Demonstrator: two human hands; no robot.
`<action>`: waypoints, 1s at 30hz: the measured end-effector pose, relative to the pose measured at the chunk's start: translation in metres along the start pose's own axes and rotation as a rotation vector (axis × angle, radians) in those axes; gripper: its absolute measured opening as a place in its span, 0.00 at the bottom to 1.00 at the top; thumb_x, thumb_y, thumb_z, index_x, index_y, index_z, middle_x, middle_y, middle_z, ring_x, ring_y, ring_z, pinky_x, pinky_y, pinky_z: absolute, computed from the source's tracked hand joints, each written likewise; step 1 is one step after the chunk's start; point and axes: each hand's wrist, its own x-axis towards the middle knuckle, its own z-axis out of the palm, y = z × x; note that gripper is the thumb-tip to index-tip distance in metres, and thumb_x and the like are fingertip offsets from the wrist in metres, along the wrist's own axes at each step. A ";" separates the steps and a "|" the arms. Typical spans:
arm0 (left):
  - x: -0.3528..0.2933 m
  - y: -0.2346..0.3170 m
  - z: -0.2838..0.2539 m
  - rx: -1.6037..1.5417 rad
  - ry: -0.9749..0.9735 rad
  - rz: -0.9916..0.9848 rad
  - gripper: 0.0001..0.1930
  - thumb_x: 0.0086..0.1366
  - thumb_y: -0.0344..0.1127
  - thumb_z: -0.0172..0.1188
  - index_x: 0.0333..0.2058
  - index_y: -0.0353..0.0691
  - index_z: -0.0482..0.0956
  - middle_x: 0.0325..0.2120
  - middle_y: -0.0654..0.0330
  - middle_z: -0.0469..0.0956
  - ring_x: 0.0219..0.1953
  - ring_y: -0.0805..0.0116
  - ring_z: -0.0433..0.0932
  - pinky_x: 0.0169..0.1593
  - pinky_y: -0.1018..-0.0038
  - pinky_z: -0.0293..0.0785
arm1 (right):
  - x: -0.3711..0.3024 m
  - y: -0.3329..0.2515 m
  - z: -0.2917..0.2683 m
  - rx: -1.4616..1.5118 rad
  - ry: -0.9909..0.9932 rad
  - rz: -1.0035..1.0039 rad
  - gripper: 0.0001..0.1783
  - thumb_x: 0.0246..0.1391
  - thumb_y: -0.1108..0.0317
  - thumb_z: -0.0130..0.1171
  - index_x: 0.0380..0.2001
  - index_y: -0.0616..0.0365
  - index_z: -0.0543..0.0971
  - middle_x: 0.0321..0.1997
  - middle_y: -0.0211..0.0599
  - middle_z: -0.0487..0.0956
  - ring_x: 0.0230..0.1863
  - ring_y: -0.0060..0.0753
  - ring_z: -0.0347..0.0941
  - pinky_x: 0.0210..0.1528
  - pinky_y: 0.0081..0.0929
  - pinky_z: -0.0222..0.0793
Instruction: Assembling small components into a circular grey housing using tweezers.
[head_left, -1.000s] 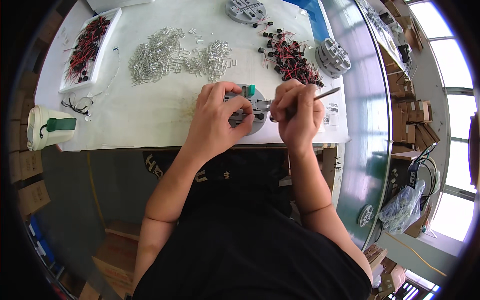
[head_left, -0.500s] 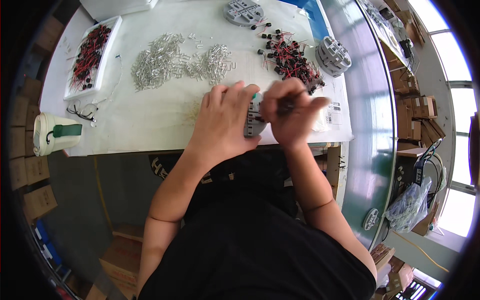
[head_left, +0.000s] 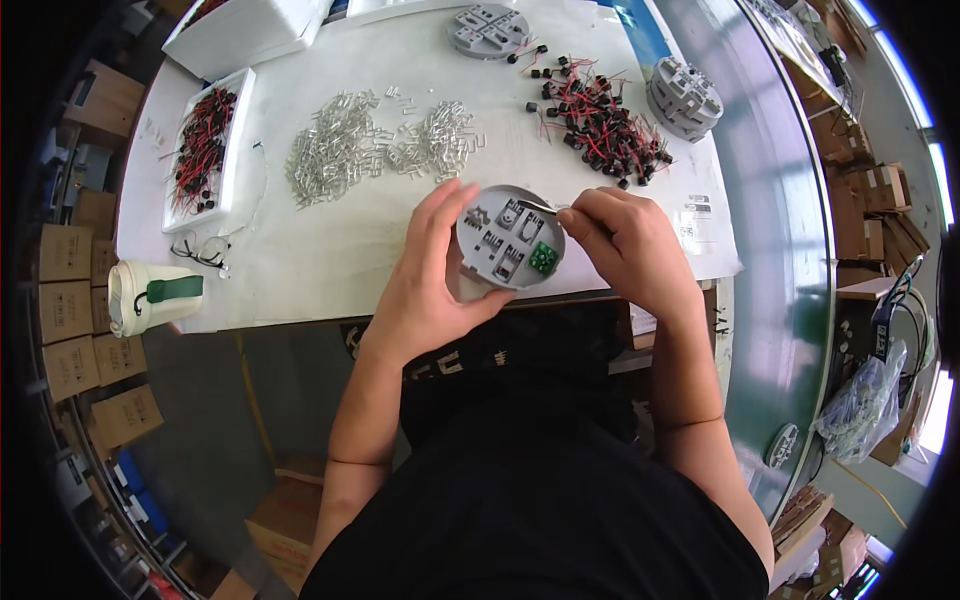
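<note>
My left hand [head_left: 428, 285] grips a round grey plastic housing [head_left: 476, 246] by its left rim, with the thumb along the near edge. The housing is tilted so its inner face shows several rectangular slots with metal clips and a small green circuit board [head_left: 543, 258] at the lower right. Closed around a thin metal tool, apparently tweezers [head_left: 537, 207], my right hand [head_left: 640, 250] is just right of the housing. The tool's tip reaches over the upper part, by one of the slots. Whether it touches a clip I cannot tell.
Beyond my hands lie piles of small metal clips [head_left: 335, 150] and black buzzer-like parts with red wires [head_left: 605, 125]. More wired parts fill a white foam tray [head_left: 232, 150]. Grey round housings [head_left: 490, 30] stand farther back, one stack [head_left: 685, 98] at right. Eyeglasses [head_left: 203, 252] and a lidded cup [head_left: 150, 298] sit left.
The housing has tilted and come into clear sight. My right hand has moved off it to the right, and the tool tip now shows. The whole view has shifted slightly.
</note>
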 end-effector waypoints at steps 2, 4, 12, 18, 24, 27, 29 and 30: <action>0.005 0.001 -0.004 -0.047 -0.028 -0.091 0.62 0.41 0.31 0.88 0.75 0.41 0.62 0.62 0.46 0.73 0.65 0.52 0.74 0.66 0.62 0.75 | -0.001 -0.007 0.000 -0.032 -0.058 0.019 0.18 0.68 0.61 0.63 0.28 0.63 0.77 0.26 0.46 0.79 0.28 0.55 0.76 0.33 0.47 0.70; 0.006 0.006 -0.010 0.007 -0.068 -0.082 0.62 0.41 0.31 0.88 0.75 0.41 0.63 0.60 0.47 0.75 0.63 0.54 0.75 0.65 0.62 0.76 | -0.004 -0.013 0.000 -0.115 -0.163 0.058 0.17 0.67 0.60 0.64 0.28 0.61 0.78 0.26 0.50 0.79 0.29 0.62 0.75 0.33 0.50 0.70; 0.007 0.007 -0.003 0.054 -0.076 -0.149 0.59 0.39 0.36 0.91 0.72 0.39 0.70 0.54 0.52 0.79 0.53 0.59 0.81 0.58 0.64 0.81 | -0.006 -0.022 0.011 -0.243 -0.196 0.020 0.18 0.68 0.57 0.63 0.27 0.58 0.78 0.25 0.48 0.80 0.30 0.61 0.77 0.32 0.54 0.70; 0.006 0.001 0.016 0.014 0.039 -0.164 0.59 0.35 0.40 0.93 0.69 0.38 0.72 0.53 0.53 0.80 0.51 0.60 0.83 0.55 0.64 0.83 | -0.003 -0.024 0.013 -0.271 -0.192 0.068 0.18 0.68 0.58 0.63 0.26 0.58 0.78 0.24 0.47 0.80 0.29 0.60 0.77 0.32 0.54 0.70; 0.005 0.003 0.017 0.048 0.047 -0.129 0.56 0.38 0.43 0.91 0.66 0.37 0.71 0.52 0.51 0.83 0.53 0.51 0.82 0.58 0.58 0.78 | -0.006 -0.020 0.013 -0.288 -0.186 0.039 0.19 0.68 0.56 0.62 0.26 0.58 0.81 0.21 0.49 0.80 0.26 0.60 0.79 0.30 0.53 0.73; 0.005 0.002 0.018 0.047 0.049 -0.129 0.55 0.38 0.44 0.91 0.65 0.37 0.72 0.52 0.51 0.82 0.54 0.51 0.82 0.58 0.58 0.78 | -0.005 -0.021 0.013 -0.288 -0.182 0.039 0.20 0.68 0.56 0.62 0.26 0.58 0.81 0.21 0.49 0.80 0.26 0.60 0.79 0.30 0.53 0.73; 0.004 0.002 0.017 0.069 0.050 -0.116 0.57 0.37 0.42 0.92 0.67 0.36 0.72 0.52 0.52 0.81 0.52 0.57 0.82 0.55 0.62 0.82 | -0.005 -0.020 0.013 -0.288 -0.180 0.039 0.20 0.68 0.56 0.62 0.25 0.58 0.81 0.21 0.49 0.80 0.26 0.60 0.79 0.30 0.53 0.73; 0.004 0.002 0.017 0.080 0.051 -0.109 0.58 0.36 0.41 0.93 0.68 0.35 0.72 0.52 0.53 0.80 0.51 0.60 0.82 0.54 0.64 0.83 | -0.005 -0.020 0.013 -0.286 -0.183 0.037 0.20 0.68 0.56 0.62 0.25 0.58 0.81 0.21 0.49 0.80 0.26 0.60 0.79 0.30 0.53 0.73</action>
